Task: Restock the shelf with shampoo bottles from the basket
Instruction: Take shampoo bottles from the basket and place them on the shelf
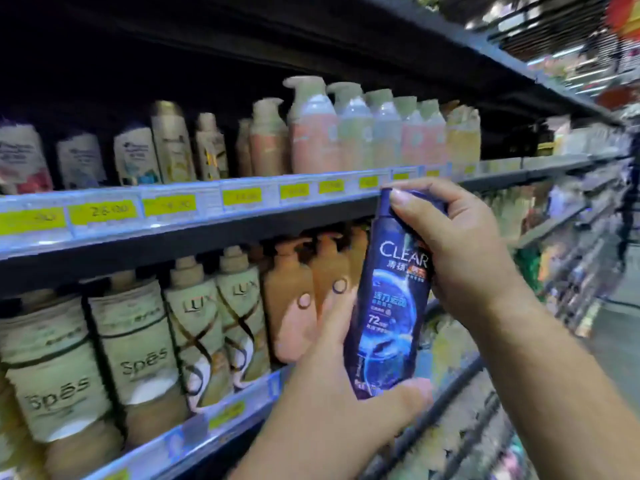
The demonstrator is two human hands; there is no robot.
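Head view: dark blue plastic CLEAR shampoo bottle (391, 296) upright, cap at the grey price-tag shelf rail (207, 216); left hand (332, 393) fingers wrap its lower body, right hand (460, 251) fingers clamp the cap. Steer it label-out into a gap: peach pump bottles (287, 306) left of the blue bottle crowd that row.

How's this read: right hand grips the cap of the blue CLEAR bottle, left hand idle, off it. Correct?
Head view: the left hand is not idle, it holds the blue CLEAR bottle at its base. The right hand does grip the cap.
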